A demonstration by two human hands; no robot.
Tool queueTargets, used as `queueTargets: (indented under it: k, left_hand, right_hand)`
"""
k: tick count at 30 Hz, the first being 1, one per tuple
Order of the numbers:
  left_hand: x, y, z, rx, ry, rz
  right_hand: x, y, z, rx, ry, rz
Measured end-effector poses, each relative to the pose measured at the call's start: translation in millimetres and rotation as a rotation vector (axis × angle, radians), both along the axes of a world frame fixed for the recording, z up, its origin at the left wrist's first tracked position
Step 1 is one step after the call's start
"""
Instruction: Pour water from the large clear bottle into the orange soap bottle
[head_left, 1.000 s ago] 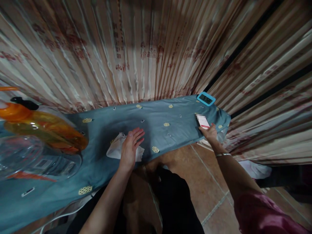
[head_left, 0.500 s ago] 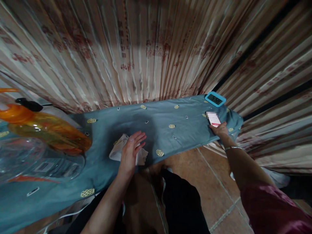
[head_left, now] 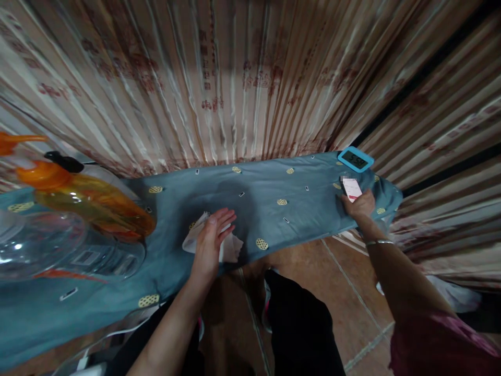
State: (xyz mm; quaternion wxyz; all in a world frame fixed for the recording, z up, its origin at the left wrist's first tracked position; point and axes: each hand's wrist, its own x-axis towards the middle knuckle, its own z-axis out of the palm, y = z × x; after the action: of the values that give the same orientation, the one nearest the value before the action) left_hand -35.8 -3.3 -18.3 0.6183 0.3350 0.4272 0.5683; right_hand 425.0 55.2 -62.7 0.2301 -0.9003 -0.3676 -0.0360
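My left hand lies flat, fingers together, pressing a crumpled white cloth onto the blue patterned table cover. My right hand reaches to the far right end of the table and rests on a small white card with a red stripe, holding it against the cover. A turquoise digital timer sits just beyond that card at the table's corner. A thin bangle circles my right wrist.
A large clear bottle of orange liquid with an orange cap lies at the left, with a clear plastic container in front. Striped curtains hang close behind the table. Brown tiled floor lies below.
The view has shifted, so everything sits slightly further right. My right hand has slid a little along with the card toward the timer. My left hand stays on the cloth.
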Motion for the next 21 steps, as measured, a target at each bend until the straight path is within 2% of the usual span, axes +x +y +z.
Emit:
queueTargets:
  k: [3, 7, 11, 14, 16, 18, 21]
  left_hand:
    - [4.1, 1.1, -0.9, 0.016, 0.014, 0.017]
    - [0.0, 2.1, 2.6, 0.085, 0.112, 0.103]
    - [-17.8, -3.6, 15.2, 0.318, 0.444, 0.205]
    - [-28.8, -9.7, 25.0, 0.492, 0.672, 0.24]
    - [-31.9, -13.5, 31.0, 0.593, 0.775, 0.262]
    - [-33.8, -17.6, 38.7, 0.666, 0.832, 0.299]
    - [-41.8, -25.9, 56.6, 0.658, 0.817, 0.397]
  right_hand:
    - [-40.6, -0.8, 5.9, 0.096, 0.037, 0.173]
    - [-124.7, -2.5, 15.2, 0.212, 0.207, 0.403]
    - [-222.6, -15.6, 26.9, 0.195, 0.352, 0.743]
    - [-285.0, -29.4, 36.1, 0.189, 0.447, 0.98]
    - [-316.6, -38.5, 40.1, 0.218, 0.524, 1.065]
    - [-339.1, -46.9, 40.1, 0.175, 0.559, 1.113]
    - [-356.0, -57.3, 29.9, 0.167, 0.561, 1.104]
